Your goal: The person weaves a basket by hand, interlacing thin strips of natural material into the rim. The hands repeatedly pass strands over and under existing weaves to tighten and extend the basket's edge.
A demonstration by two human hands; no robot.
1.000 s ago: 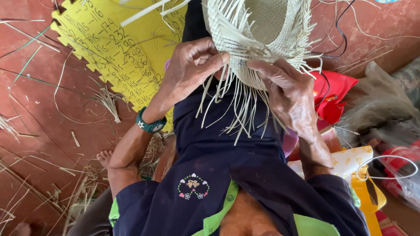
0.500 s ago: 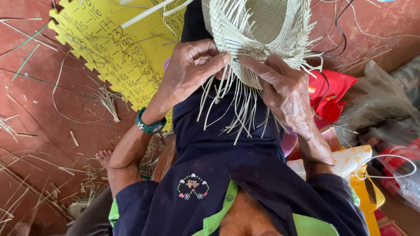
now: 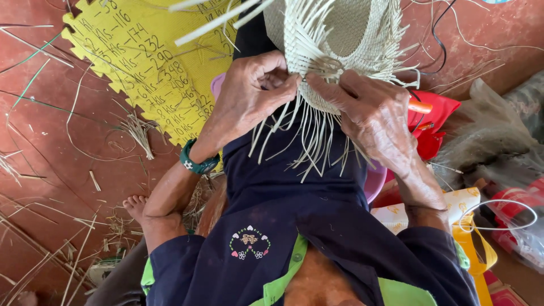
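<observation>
A red floor (image 3: 68,170) littered with loose straw spreads beneath the seated person, and a yellow foam mat (image 3: 141,68) with a toothed edge lies on it to the left. Above the dark blue lap, a half-woven straw hat (image 3: 345,39) is held up near the top centre, its unwoven strands hanging down in a fringe. The left hand (image 3: 249,96) and the right hand (image 3: 368,110) meet at the hat's lower edge, fingers curled and pinching strands there. A green wristband (image 3: 198,164) circles the left wrist.
</observation>
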